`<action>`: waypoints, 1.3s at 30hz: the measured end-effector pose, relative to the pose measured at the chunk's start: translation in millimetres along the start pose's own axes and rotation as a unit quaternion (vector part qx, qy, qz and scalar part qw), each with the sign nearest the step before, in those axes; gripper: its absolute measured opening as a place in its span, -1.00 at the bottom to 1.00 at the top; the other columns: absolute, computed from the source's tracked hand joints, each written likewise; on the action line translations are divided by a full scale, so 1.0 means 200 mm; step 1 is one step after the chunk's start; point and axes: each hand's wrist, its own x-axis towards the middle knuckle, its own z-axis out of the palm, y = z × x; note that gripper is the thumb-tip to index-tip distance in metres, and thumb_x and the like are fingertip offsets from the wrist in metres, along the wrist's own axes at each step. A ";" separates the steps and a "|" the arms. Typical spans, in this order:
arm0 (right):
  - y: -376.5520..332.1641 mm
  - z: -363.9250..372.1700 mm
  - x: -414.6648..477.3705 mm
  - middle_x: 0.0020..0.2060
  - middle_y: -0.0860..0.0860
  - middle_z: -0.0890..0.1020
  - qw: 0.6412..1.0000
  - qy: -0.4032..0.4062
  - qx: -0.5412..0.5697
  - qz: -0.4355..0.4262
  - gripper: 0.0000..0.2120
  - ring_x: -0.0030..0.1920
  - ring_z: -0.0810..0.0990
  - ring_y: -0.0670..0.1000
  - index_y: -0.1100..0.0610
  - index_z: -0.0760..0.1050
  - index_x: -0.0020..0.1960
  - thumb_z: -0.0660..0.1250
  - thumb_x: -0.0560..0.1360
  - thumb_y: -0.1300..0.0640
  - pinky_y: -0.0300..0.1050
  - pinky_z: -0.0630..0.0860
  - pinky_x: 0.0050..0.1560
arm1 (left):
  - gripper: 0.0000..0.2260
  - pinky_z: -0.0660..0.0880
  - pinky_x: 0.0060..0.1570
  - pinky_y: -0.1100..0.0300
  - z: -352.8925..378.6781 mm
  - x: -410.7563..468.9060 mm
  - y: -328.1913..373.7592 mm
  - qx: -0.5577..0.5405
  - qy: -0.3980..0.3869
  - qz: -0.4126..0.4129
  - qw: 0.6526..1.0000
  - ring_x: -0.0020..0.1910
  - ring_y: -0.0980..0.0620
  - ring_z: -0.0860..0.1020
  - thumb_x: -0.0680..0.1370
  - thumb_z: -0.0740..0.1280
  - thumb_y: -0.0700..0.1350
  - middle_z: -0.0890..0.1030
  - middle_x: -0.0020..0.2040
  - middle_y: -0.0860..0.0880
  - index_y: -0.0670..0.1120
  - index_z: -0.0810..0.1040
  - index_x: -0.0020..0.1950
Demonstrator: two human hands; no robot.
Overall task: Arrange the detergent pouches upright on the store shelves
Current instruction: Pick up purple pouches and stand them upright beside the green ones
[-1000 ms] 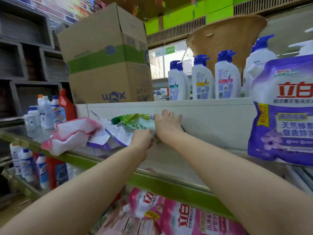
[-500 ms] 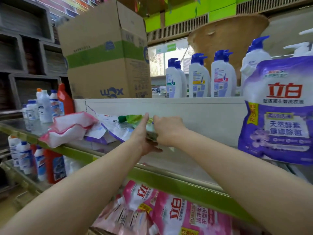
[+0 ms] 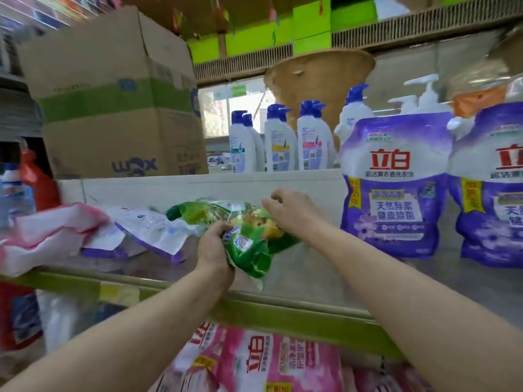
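Observation:
A green detergent pouch (image 3: 249,244) lies tilted over the middle of the shelf (image 3: 297,278). My left hand (image 3: 212,247) grips its lower edge. My right hand (image 3: 291,210) holds its upper right side with curled fingers. Two purple pouches (image 3: 396,193) stand upright at the right, the second (image 3: 492,199) cut off by the frame edge. To the left a white-and-purple pouch (image 3: 152,233) and a pink pouch (image 3: 53,233) lie flat. Pink pouches (image 3: 254,360) fill the shelf below.
A cardboard box (image 3: 113,108) sits on the top ledge at the left, with white pump bottles (image 3: 283,140) beside it. Small bottles, one of them red (image 3: 39,182), stand at the far left. The shelf has a green front rail (image 3: 283,315).
The green pouch has been pulled out from the pile toward me and to the right. My left hand has shifted from its side to grip its lower edge. The camera swung left.

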 end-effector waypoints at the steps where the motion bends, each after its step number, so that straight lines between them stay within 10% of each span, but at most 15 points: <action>1: 0.02 -0.01 0.01 0.20 0.21 0.54 1.000 0.000 0.010 0.023 -0.65 0.21 0.48 0.19 0.19 0.53 0.07 0.11 0.58 -0.04 -0.08 0.38 0.09 | -0.81 0.58 -0.28 0.13 0.00 -0.02 0.00 0.001 -0.012 0.012 1.000 -0.27 -0.12 0.60 0.47 0.15 -0.20 0.60 -0.15 -0.20 -0.23 0.50 -0.04; 6: 0.04 -0.06 0.00 0.37 0.17 0.41 0.976 -0.035 0.181 0.118 -0.43 0.38 0.34 0.17 0.17 0.38 0.36 0.05 0.56 -0.21 -0.05 0.23 0.39 | -0.52 0.60 -0.34 0.08 0.05 -0.10 0.06 0.051 -0.076 0.066 0.994 -0.28 -0.17 0.60 0.36 0.24 -0.27 0.58 -0.06 -0.30 -0.35 0.39 0.28; 14: 0.11 -0.08 -0.14 -0.02 0.12 0.65 0.905 0.144 0.382 0.123 -0.59 0.01 0.61 0.12 0.16 0.52 0.02 0.27 0.47 -0.20 0.11 0.53 0.15 | -0.77 0.62 -0.35 0.16 0.16 -0.17 0.09 0.171 -0.175 0.146 0.958 -0.37 0.01 0.67 0.45 0.36 -0.30 0.70 -0.28 -0.02 -0.03 0.54 0.03; 20: 0.26 -0.26 -0.26 0.01 0.06 0.61 0.879 0.252 0.390 0.109 -0.53 0.07 0.57 0.11 0.14 0.47 0.09 0.21 0.46 -0.25 0.14 0.50 0.16 | -0.93 0.59 -0.41 0.27 0.38 -0.25 -0.04 0.216 -0.197 0.139 0.946 -0.43 0.10 0.65 0.49 0.35 -0.20 0.69 -0.37 0.05 -0.04 0.55 -0.08; 24: 0.45 -0.49 -0.41 -0.19 -0.04 0.56 0.887 0.306 0.337 0.072 -0.75 -0.08 0.58 0.02 0.09 0.41 0.05 0.16 0.57 -0.09 -0.30 0.50 -0.02 | -0.91 0.56 -0.42 0.30 0.63 -0.32 -0.22 0.189 -0.222 0.126 0.948 -0.41 0.13 0.65 0.52 0.32 -0.22 0.69 -0.37 0.07 -0.04 0.56 -0.08; 32: 0.92 -0.95 -0.68 -0.16 -0.10 0.55 0.885 0.374 0.269 0.068 -0.76 -0.06 0.52 -0.04 0.09 0.42 0.08 0.16 0.57 -0.06 -0.06 0.47 0.07 | -0.94 0.56 -0.45 0.25 1.22 -0.51 -0.65 0.147 -0.236 0.032 0.960 -0.44 0.09 0.66 0.55 0.30 -0.18 0.69 -0.38 0.04 -0.08 0.55 -0.01; 39: 1.26 -1.29 -0.91 -0.23 0.05 0.53 0.879 0.396 0.254 0.079 -0.79 -0.22 0.50 0.08 0.04 0.35 -0.06 0.11 0.58 -0.09 -0.19 0.47 -0.24 | -0.85 0.56 0.06 -0.12 1.66 -0.66 -0.97 0.089 -0.250 0.004 0.964 -0.17 -0.12 0.65 0.53 0.33 -0.22 0.69 -0.11 -0.12 -0.09 0.56 0.09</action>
